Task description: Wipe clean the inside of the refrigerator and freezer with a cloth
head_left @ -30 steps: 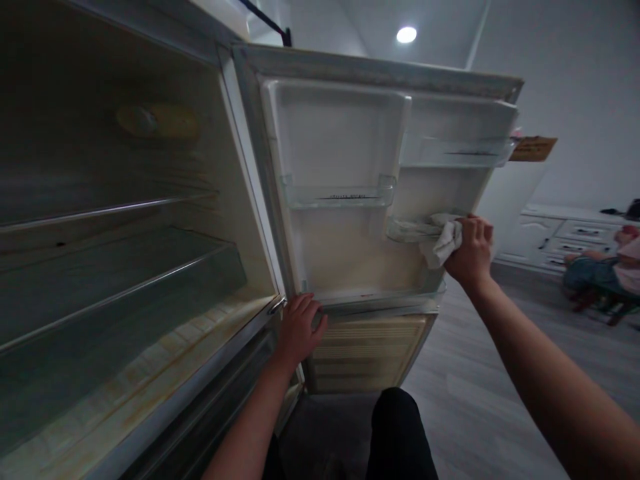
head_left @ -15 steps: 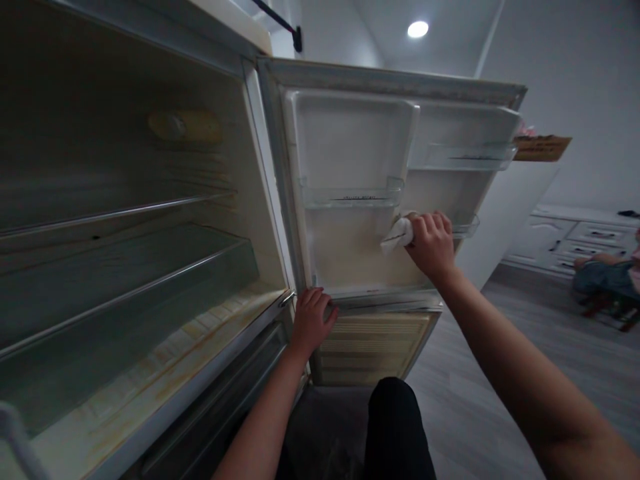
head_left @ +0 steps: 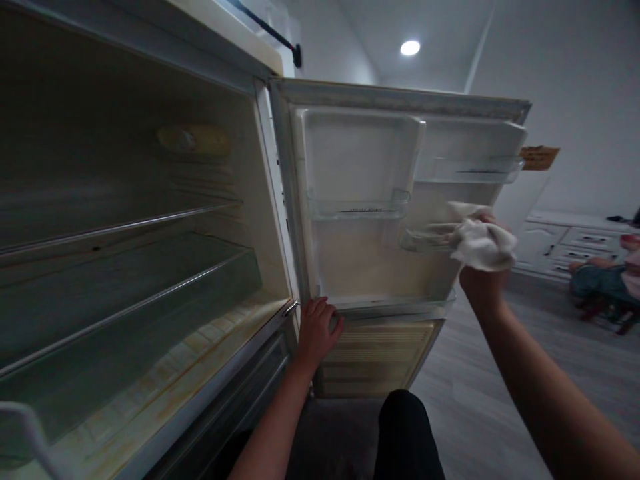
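The refrigerator door (head_left: 357, 267) stands wide open in front of me, its white inner side showing clear door shelves. At the door's lower hinge-side corner, my left hand (head_left: 316, 333) curls its fingers over the bottom edge. A bunched white cloth (head_left: 483, 247) is in my right hand (head_left: 483, 283), near the door's outer edge. That hand's fingers are partly covered by the cloth, and the motion blurs them. Beside the cloth is a clear door shelf (head_left: 417, 241) on the right half of the door.
To the left is the open refrigerator compartment (head_left: 270, 267) with glass shelves and a stained floor. Below hangs a second open door (head_left: 380, 353). A brown box (head_left: 540, 158) shows behind the door, and a seated person (head_left: 603, 273) is at the far right near white cabinets (head_left: 543, 240).
My right hand has moved right with the cloth, from the door's inner panel to its outer edge, and has turned so more cloth shows. My left hand stays on the door's lower edge.
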{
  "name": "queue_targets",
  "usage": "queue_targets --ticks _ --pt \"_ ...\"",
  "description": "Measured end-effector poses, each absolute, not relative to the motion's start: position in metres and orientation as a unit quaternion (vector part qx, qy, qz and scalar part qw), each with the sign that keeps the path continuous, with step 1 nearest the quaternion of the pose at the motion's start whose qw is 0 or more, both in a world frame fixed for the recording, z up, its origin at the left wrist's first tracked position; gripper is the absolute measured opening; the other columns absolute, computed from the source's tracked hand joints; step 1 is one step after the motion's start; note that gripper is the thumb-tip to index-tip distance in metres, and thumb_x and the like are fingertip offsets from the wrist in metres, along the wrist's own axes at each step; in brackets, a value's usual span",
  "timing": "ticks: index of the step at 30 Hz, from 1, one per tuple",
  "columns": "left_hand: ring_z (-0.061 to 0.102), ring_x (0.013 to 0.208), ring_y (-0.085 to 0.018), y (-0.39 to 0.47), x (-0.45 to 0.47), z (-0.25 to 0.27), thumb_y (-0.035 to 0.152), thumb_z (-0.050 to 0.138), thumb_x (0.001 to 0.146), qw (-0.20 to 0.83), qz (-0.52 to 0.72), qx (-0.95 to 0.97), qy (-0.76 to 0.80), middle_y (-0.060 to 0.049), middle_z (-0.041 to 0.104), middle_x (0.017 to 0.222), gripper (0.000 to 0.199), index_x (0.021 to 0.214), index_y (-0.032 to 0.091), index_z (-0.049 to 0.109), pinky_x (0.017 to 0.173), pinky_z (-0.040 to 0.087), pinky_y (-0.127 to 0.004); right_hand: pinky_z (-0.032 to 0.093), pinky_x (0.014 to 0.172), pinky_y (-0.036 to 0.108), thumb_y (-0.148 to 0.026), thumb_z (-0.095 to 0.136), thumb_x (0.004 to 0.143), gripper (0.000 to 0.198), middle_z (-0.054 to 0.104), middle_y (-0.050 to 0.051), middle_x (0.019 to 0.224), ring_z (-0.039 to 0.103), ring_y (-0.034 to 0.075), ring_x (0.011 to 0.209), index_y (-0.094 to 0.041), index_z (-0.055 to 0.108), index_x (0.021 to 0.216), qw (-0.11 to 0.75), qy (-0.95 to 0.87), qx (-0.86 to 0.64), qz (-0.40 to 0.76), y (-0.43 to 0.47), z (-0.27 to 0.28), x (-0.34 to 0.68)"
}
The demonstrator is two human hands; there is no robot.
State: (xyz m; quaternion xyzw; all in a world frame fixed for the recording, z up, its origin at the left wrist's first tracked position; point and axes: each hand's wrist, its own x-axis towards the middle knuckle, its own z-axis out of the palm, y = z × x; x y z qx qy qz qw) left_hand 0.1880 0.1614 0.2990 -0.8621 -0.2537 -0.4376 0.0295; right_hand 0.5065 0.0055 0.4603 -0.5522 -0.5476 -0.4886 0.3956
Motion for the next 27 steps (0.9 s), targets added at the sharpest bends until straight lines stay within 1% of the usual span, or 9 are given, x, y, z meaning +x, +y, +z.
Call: queue_targets --ticks 2,4,6,9,13,16,18,23,27 --pt "0.067 0.12 -0.031 0.162 0.188 0.298 0.026 0.07 0.091 0.032 -0.44 -0.861 -0.252 -0.008 0.075 0.102 0.008 0.091 0.025 0.063 0.108 0.051 -0.053 0.045 0.116 0.063 -0.026 0.053 0.102 0.07 0.049 0.021 0.153 0.048 0.038 0.146 -0.025 0.027 0.166 0.433 -0.526 -0.501 -0.533 0.018 0.456 0.47" --pt "0.067 0.12 -0.032 0.162 0.187 0.298 0.027 0.07 0.091 0.035 -0.439 -0.863 -0.247 -0.009 0.074 0.103 0.008 0.091 0.025 0.063 0.108 0.051 -0.053 0.04 0.123 0.061 -0.022 0.052 0.102 0.065 0.049 0.016 0.158 0.043 0.035 0.152 -0.027 0.034 0.164 0.359 -0.616 -0.474 -0.517 0.047 0.45 0.432" --pt "0.067 0.119 -0.031 0.162 0.185 0.299 0.028 0.069 0.092 0.034 -0.438 -0.865 -0.24 -0.009 0.074 0.102 0.007 0.092 0.024 0.063 0.108 0.052 -0.054 0.035 0.128 0.057 -0.014 0.044 0.102 0.055 0.048 0.015 0.162 0.04 0.031 0.156 -0.022 0.046 0.157 0.282 -0.697 -0.477 -0.455 0.088 0.446 0.401" --pt "0.066 0.12 -0.031 0.163 0.183 0.299 0.027 0.068 0.093 0.027 -0.442 -0.866 -0.233 -0.009 0.074 0.101 0.006 0.093 0.024 0.063 0.107 0.052 -0.054 0.029 0.131 0.055 -0.012 0.041 0.102 0.047 0.039 0.019 0.168 0.034 0.032 0.158 -0.008 0.057 0.145 0.217 -0.738 -0.504 -0.393 0.149 0.444 0.373" --pt "0.065 0.121 -0.031 0.165 0.179 0.297 0.026 0.069 0.092 0.015 -0.454 -0.865 -0.213 -0.008 0.073 0.1 0.008 0.093 0.025 0.061 0.106 0.053 -0.055 0.023 0.132 0.058 -0.027 0.056 0.1 0.051 0.037 0.021 0.169 0.036 0.037 0.156 -0.006 0.057 0.146 0.174 -0.758 -0.522 -0.351 0.186 0.452 0.359" --pt "0.065 0.122 -0.031 0.167 0.175 0.295 0.026 0.068 0.092 0.004 -0.458 -0.865 -0.204 -0.007 0.072 0.1 0.01 0.094 0.028 0.059 0.108 0.052 -0.056 0.017 0.131 0.064 -0.051 0.067 0.094 0.074 0.035 0.023 0.169 0.034 0.041 0.155 -0.008 0.052 0.152 0.175 -0.757 -0.537 -0.33 0.177 0.458 0.363" --pt "0.065 0.122 -0.03 0.168 0.172 0.296 0.028 0.068 0.092 -0.003 -0.455 -0.867 -0.203 -0.006 0.071 0.099 0.009 0.093 0.028 0.058 0.107 0.053 -0.055 0.013 0.131 0.067 -0.057 0.064 0.095 0.075 0.036 0.021 0.169 0.031 0.042 0.156 -0.01 0.052 0.153 0.184 -0.739 -0.559 -0.327 0.163 0.456 0.372" --pt "0.064 0.123 -0.031 0.171 0.165 0.296 0.028 0.067 0.092 -0.025 -0.446 -0.873 -0.198 -0.008 0.072 0.097 0.008 0.09 0.025 0.06 0.106 0.053 -0.053 0.01 0.133 0.064 -0.03 0.062 0.095 0.067 0.03 0.021 0.172 0.018 0.04 0.163 -0.008 0.048 0.156 0.232 -0.661 -0.635 -0.327 0.138 0.436 0.39" --pt "0.063 0.125 -0.031 0.173 0.162 0.295 0.029 0.065 0.093 -0.037 -0.436 -0.878 -0.196 -0.009 0.072 0.097 0.007 0.089 0.025 0.061 0.109 0.051 -0.052 0.0 0.13 0.072 -0.029 0.069 0.09 0.078 0.016 0.022 0.176 -0.001 0.042 0.165 -0.007 0.042 0.16 0.276 -0.64 -0.631 -0.339 0.143 0.416 0.38"
